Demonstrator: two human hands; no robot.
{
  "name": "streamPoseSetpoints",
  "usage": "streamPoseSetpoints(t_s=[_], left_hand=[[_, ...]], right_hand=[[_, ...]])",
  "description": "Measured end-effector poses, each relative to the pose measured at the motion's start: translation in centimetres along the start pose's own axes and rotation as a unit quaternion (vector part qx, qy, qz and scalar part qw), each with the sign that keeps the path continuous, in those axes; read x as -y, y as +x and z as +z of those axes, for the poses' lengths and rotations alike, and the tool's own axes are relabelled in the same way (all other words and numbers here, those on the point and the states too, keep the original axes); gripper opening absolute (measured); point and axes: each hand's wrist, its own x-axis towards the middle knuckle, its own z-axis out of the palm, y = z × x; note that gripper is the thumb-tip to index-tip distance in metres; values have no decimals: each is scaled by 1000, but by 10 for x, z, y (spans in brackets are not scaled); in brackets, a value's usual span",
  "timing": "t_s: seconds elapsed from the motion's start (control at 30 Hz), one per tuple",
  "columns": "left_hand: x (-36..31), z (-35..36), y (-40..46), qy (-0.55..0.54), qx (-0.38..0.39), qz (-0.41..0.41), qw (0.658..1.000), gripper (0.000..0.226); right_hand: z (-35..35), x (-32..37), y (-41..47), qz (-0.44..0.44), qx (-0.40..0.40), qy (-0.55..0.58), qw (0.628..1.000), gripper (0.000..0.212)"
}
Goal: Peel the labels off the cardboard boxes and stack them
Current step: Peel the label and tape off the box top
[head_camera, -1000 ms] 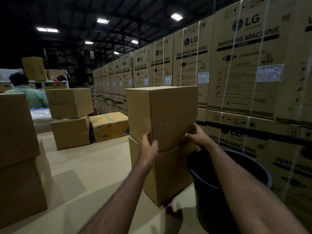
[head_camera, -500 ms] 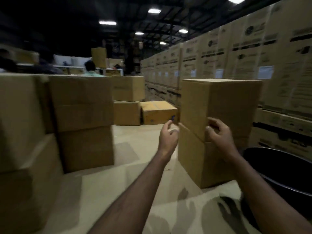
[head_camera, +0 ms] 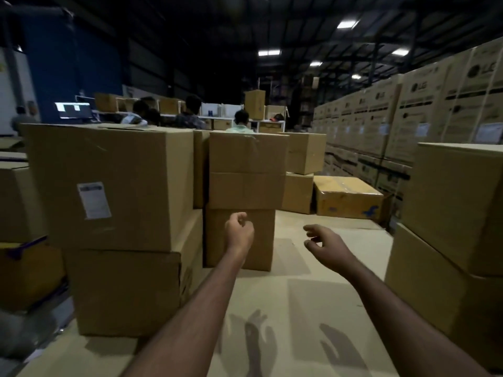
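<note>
Labelled box (head_camera: 109, 186) left of hands, apart.

- We count two bare hands, left hand (head_camera: 239, 229) and right hand (head_camera: 328, 244).
- We count one white label (head_camera: 94, 200).
- We count four ceiling lights (head_camera: 269, 52) lit.

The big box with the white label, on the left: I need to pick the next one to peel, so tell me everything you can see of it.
The labelled box is a large plain brown cardboard carton, closed, its top flaps slightly uneven. It sits upright on another brown carton, top of a two-high stack at the left. A white rectangular label with dark print too blurred to read is stuck on its near face, slightly tilted and intact. Neither hand touches it.
</note>
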Motion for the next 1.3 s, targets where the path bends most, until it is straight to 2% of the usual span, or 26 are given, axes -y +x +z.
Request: streamPoseSetpoints(t_s=[0.23,0.4,0.5,0.67,0.77,0.93,1.1,1.3], left_hand=[[9,-19,84,67,-54,30,996,51],[14,-14,136,52,-102,63,991,64],[11,-16,157,22,-126,89,988,66],[-5,-20,178,53,-94,127,986,69],[-15,-16,187,72,-77,98,990,75],[-25,-6,189,35,-81,66,994,80],[-33,3,165,27,-94,91,991,80],[-55,17,94,20,-55,123,991,75]], right_hand=[[25,23,97,-12,-3,-13,1000,69],[46,29,163,15,-20,99,995,87],[53,31,195,17,-57,172,983,93],[53,33,226,51,-59,272,959,99],[54,31,234,61,-44,290,954,93],[51,25,241,50,-33,324,944,71],[36,20,222,38,-35,331,942,65],[-16,17,150,38,-91,334,937,60]])
